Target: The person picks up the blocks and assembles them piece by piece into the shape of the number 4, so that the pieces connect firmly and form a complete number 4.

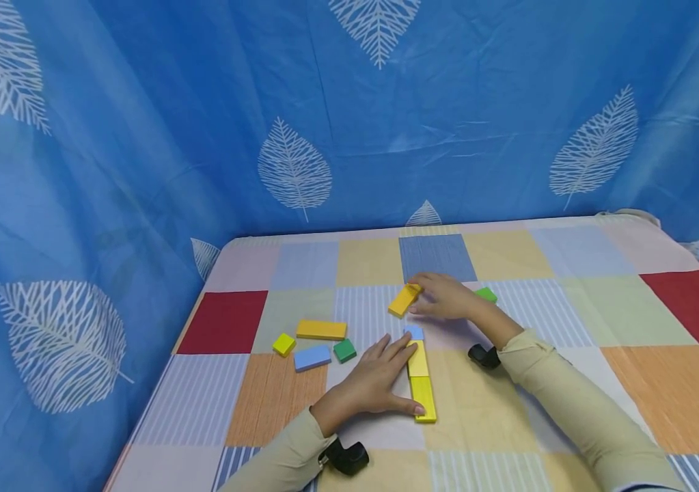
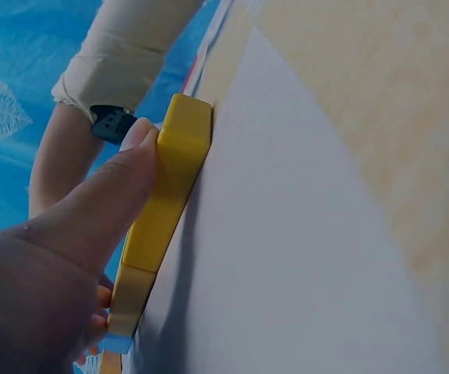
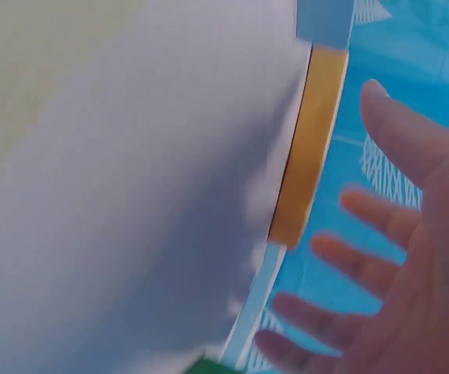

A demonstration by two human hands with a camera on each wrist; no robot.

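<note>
My left hand stretches along a row of blocks, its thumb on the near yellow block. The other fingers spread toward the paler yellow block and a blue block at the row's far end. The left wrist view shows the straight thumb against the side of the near yellow block. My right hand is beside an orange block that lies slanted beyond the row. Its fingers are spread and apart from the orange block in the right wrist view.
Left of the row lie a long orange block, a small yellow block, a blue block and a small green block. A light green block shows behind the right wrist. Patchwork cloth covers the table; blue curtains hang behind.
</note>
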